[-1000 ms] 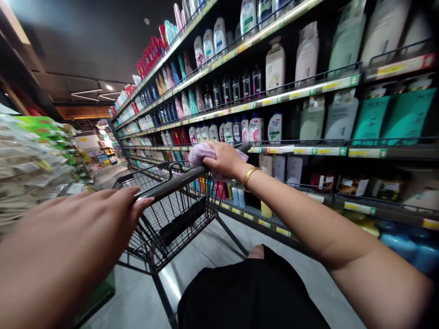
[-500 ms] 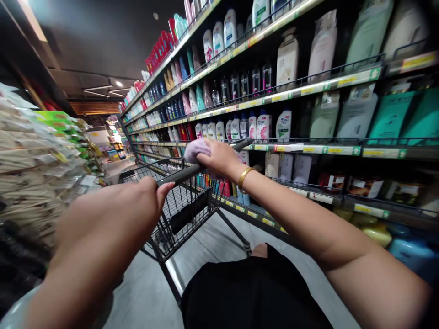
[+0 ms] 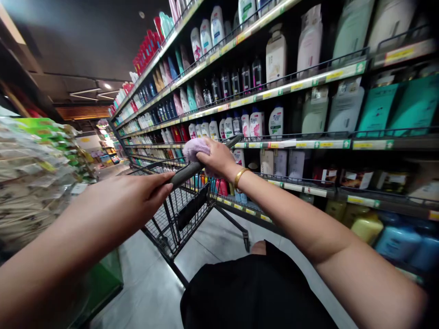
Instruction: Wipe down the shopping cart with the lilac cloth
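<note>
A dark shopping cart [image 3: 187, 205] stands in front of me, its wire basket angled toward the left. My right hand [image 3: 219, 157] is closed around the cart's handle [image 3: 188, 173] and presses a fuzzy lilac cloth [image 3: 196, 148] against it. A gold bangle [image 3: 241, 177] circles that wrist. At the handle's left end my left hand [image 3: 144, 194] has its thumb and fingers on the bar, pinched together around its end. The undersides of the fingers on both hands are hidden.
Shelves of shampoo bottles [image 3: 255, 123] run along the right side and away into the distance. Packaged goods [image 3: 37, 178] are stacked at the left, above a green base [image 3: 104, 278]. Grey tiled floor [image 3: 144, 278] shows under the cart.
My left hand has turned and flattened on the handle, its fingers now stretched further along it. The shelves have shifted left in view, and a green base has appeared at lower left.
</note>
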{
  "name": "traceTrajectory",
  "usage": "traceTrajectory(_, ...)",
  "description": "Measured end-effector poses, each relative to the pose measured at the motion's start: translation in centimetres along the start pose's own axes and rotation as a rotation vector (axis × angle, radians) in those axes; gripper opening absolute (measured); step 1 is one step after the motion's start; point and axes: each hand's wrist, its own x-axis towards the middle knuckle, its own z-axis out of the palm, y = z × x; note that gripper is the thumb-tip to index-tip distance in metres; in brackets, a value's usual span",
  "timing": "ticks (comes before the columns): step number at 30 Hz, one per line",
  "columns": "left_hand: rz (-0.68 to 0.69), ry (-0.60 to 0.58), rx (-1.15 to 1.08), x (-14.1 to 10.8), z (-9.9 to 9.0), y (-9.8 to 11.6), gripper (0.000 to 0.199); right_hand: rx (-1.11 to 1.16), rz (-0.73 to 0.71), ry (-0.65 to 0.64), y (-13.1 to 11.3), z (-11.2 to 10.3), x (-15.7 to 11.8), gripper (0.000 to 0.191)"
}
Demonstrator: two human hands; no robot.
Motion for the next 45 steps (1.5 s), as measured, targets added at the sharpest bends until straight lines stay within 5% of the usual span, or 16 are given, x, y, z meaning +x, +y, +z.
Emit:
traceTrajectory(3, -0.08, -0.1, 0.04, 0.3, 0.4, 0.5, 0.067, 0.105, -0.147, 0.057, -2.5, 1.1, -2.3, 0.052)
traceTrajectory(6, -0.09, -0.033, 0.052, 0.3, 1.1, 1.2, 0.069, 0.192, -0.258, 0.068, -1.9, 1.6, -2.6, 0.049)
traceTrajectory(10, -0.096, 0.01, 0.022, 0.4, 1.3, 2.1, 0.064, 0.17, -0.028, 0.133, 1.5, 1.1, -0.7, 0.046)
traceTrajectory(12, -0.1, 0.022, 0.018, 0.5, 1.4, 2.5, 0.061, 0.149, 0.063, 0.153, 1.3, 0.8, -0.7, 0.044)
traceTrajectory(18, -0.132, 0.081, -0.002, 0.8, 1.6, 3.1, 0.045, 0.222, -0.224, 0.058, -1.5, 0.7, -2.5, 0.053)
traceTrajectory(24, -0.117, 0.066, -0.03, 1.9, 1.8, 4.5, 0.037, 0.201, 0.091, 0.168, 0.9, 0.4, -0.9, 0.042)
traceTrajectory(30, -0.071, 0.159, 0.056, 2.9, 2.4, 5.8, 0.038, 0.391, -0.114, 0.215, 0.5, 1.4, -2.6, 0.044)
traceTrajectory(35, -0.095, 0.105, -0.013, 3.8, 2.1, 7.0, 0.038, 0.509, 0.203, 0.459, 3.1, 2.3, -1.7, 0.044)
traceTrajectory(42, -0.086, 0.091, 0.024, 4.3, 2.2, 7.3, 0.039, 0.571, -0.114, 0.453, 0.9, 3.1, -4.9, 0.045)
traceTrajectory(45, -0.079, 0.087, -0.009, 4.3, 2.2, 7.2, 0.04, 0.542, -0.002, 0.482, 3.6, 3.0, -3.3, 0.043)
